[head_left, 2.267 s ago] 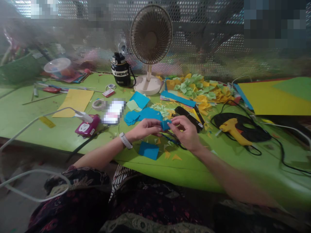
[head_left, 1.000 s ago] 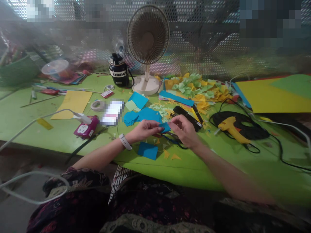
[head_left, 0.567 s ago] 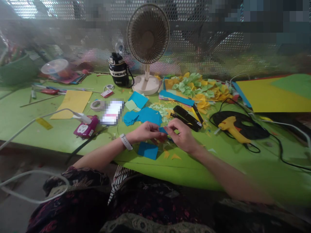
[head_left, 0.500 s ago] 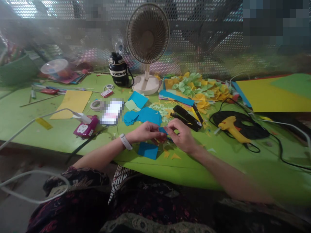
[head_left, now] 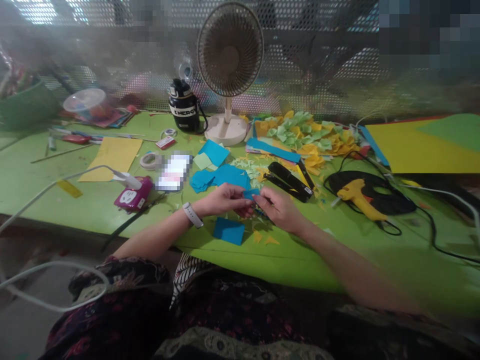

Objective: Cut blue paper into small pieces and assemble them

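Observation:
Between both sets of fingertips is a small piece of blue paper (head_left: 251,193); its folds are too small to make out. My left hand (head_left: 228,199) pinches its left side, with a white watch band on the wrist. My right hand (head_left: 279,207) grips the right side between thumb and fingers. Below them a blue paper square (head_left: 228,230) lies near the table's front edge. Just behind sits a pile of blue paper pieces (head_left: 228,176). Something dark, partly hidden under my hands, lies on the table among yellow scraps (head_left: 271,240).
A black stapler (head_left: 290,180) and a yellow glue gun (head_left: 362,199) lie to the right. A purple power adapter (head_left: 134,194), a phone (head_left: 174,172) and a tape roll (head_left: 150,160) are left. Behind stand a fan (head_left: 230,55), a black bottle (head_left: 184,107) and a heap of green and yellow paper pieces (head_left: 309,131).
The blue paper lay open toward me, then was tucked lower between my fingers, and now shows as a narrow strip. My right fingers have closed in beside my left. The view shifted slightly.

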Demonstrator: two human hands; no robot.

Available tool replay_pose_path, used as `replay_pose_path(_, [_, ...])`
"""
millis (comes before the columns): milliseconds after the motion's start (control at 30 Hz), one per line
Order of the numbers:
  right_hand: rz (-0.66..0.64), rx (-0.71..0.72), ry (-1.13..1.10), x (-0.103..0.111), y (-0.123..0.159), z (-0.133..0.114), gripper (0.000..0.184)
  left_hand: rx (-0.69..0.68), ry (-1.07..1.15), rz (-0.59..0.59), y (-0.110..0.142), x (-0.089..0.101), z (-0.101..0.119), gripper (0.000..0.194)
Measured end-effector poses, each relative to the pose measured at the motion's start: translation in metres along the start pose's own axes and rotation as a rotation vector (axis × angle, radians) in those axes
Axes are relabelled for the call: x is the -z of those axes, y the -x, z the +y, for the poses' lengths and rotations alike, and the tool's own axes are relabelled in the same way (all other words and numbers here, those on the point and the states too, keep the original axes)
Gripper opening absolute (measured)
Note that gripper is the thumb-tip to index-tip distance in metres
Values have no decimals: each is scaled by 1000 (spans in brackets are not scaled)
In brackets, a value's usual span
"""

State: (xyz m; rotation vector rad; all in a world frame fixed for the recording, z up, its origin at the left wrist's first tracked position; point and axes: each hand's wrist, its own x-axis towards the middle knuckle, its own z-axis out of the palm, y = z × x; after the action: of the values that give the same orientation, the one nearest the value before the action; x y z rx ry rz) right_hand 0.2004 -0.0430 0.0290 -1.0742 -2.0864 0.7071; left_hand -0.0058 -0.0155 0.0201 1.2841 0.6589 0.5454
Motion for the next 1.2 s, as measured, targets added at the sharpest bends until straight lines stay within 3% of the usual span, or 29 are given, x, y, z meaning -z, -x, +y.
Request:
replay_pose_path(233, [111, -36, -40, -10, 2, 0, 55, -36, -22, 74, -3, -2, -2, 42])
replay_pose_path(333, [92, -87, -31, -2, 0, -1, 54, -73, -32, 119, -2, -2, -3, 41])
replay_pose_path(433, [-19, -148, 27, 25, -3, 2, 46, -80, -23, 171, -2, 4, 0, 38])
replay_pose_path(600, [-436, -203, 394, 66, 1, 11, 16, -116, 53, 305, -2, 13, 4, 36])
replay_pose_path(800, [-476, -234, 715, 55, 4, 9, 19, -107, 144, 343, -3, 15, 4, 34])
replay_pose_path(1033, [-744, -440, 838, 61, -6, -10, 12, -89, 201, 367, -7, 13, 1, 48])
replay_pose_path(1200, [-801, -450, 857, 63, -7, -9, 11, -114, 246, 368, -7, 14, 3, 41])
